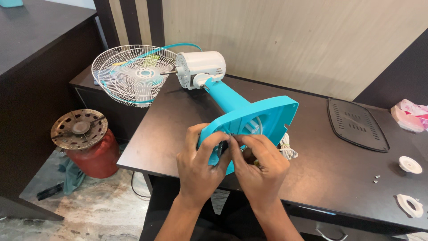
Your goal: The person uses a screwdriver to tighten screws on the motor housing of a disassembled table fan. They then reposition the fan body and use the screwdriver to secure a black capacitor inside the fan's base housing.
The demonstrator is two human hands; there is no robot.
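Now both hands, left point(198, 163) and right point(258, 167), pressed together, fingertips pinching inside the blue fan base point(263, 117)

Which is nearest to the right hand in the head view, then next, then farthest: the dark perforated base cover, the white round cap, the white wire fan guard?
1. Dark perforated base cover, to the right hand's upper right.
2. White round cap, far right.
3. White wire fan guard, upper left, beyond the white motor housing.

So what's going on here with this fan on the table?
A person has a turquoise table fan lying on its side on a dark table. Both the left hand and the right hand are working at the open underside of its base. A dark base cover and small white parts lie to the right.
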